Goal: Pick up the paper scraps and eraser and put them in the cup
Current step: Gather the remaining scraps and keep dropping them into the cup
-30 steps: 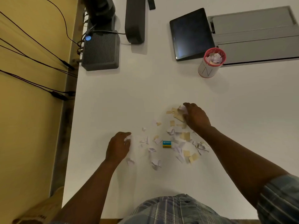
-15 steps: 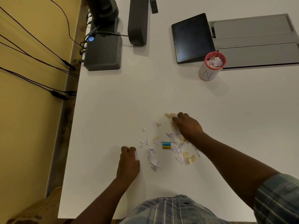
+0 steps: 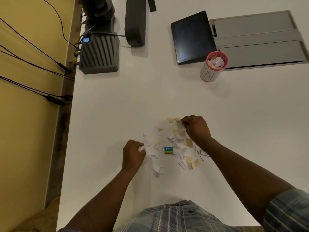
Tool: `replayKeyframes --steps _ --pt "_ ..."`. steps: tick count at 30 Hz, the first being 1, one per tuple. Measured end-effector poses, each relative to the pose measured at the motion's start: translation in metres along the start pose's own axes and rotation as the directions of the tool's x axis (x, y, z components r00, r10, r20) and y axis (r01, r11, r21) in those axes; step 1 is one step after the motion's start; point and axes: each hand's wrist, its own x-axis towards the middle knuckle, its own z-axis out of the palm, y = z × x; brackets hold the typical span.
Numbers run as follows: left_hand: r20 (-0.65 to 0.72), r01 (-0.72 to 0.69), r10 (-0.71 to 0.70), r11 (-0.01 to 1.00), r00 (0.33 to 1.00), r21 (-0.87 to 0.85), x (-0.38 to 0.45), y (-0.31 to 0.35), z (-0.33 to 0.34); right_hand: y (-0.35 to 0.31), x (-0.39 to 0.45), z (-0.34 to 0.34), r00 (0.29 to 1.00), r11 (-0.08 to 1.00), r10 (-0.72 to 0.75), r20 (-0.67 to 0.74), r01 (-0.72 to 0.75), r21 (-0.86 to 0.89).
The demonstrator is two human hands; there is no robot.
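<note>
White and tan paper scraps (image 3: 177, 141) lie scattered on the white table (image 3: 167, 97) in front of me. A small blue and yellow eraser (image 3: 168, 150) sits in the middle of them. My left hand (image 3: 133, 154) is at the left edge of the pile, its fingers curled round white scraps. My right hand (image 3: 195, 128) is at the pile's upper right, fingers curled and pinching scraps. The cup (image 3: 213, 66), white with a red rim, stands far right and holds several scraps.
A dark tablet (image 3: 190, 37) and a grey tray (image 3: 260, 42) lie behind the cup. A ribbed dark box (image 3: 99, 54) and a black stand (image 3: 135, 22) are at the back left. Cables hang past the table's left edge.
My left hand has moved right into the pile and closed on white scraps. My right hand has gathered scraps at the pile's top right, staying near the same spot.
</note>
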Motion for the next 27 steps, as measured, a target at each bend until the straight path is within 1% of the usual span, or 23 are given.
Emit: replayKeyframes --steps 2,3,6,9,11,14,17,19,23,27 --pt "-0.029 0.019 -0.02 0.999 0.999 -0.029 0.012 0.008 -0.002 -0.001 0.003 -0.009 0.992 0.986 0.099 -0.072 -0.087 0.145" --pt "-0.038 0.023 -0.025 0.999 0.999 -0.04 0.019 0.013 -0.004 -0.001 0.005 -0.015 0.985 0.97 0.155 -0.08 -0.136 0.203" --pt "-0.023 0.069 -0.072 0.991 0.997 -0.111 0.039 0.027 -0.009 0.003 0.01 -0.028 0.948 0.879 0.317 -0.033 -0.281 0.386" --pt "0.004 0.137 -0.139 0.965 0.99 -0.223 0.06 0.043 -0.013 0.009 0.015 -0.038 0.905 0.768 0.425 0.015 -0.369 0.523" --pt "0.029 0.169 -0.168 0.935 0.985 -0.312 0.073 0.056 -0.013 0.013 0.019 -0.044 0.884 0.71 0.467 0.025 -0.391 0.585" --pt "0.072 0.192 -0.179 0.884 0.981 -0.425 0.091 0.079 -0.012 0.019 0.027 -0.053 0.859 0.651 0.511 0.032 -0.411 0.639" --pt "0.104 0.178 -0.146 0.843 0.984 -0.507 0.108 0.103 -0.008 0.027 0.039 -0.065 0.834 0.588 0.551 0.014 -0.401 0.703" --pt "0.109 0.149 -0.108 0.846 0.988 -0.512 0.12 0.12 -0.005 0.034 0.049 -0.078 0.822 0.587 0.568 -0.041 -0.37 0.72" --pt "0.108 0.085 -0.033 0.847 0.994 -0.525 0.143 0.156 0.003 0.048 0.078 -0.111 0.795 0.626 0.583 -0.168 -0.308 0.717" --pt "0.101 0.029 0.031 0.841 0.994 -0.541 0.165 0.203 0.011 0.059 0.114 -0.142 0.762 0.717 0.568 -0.311 -0.272 0.642"
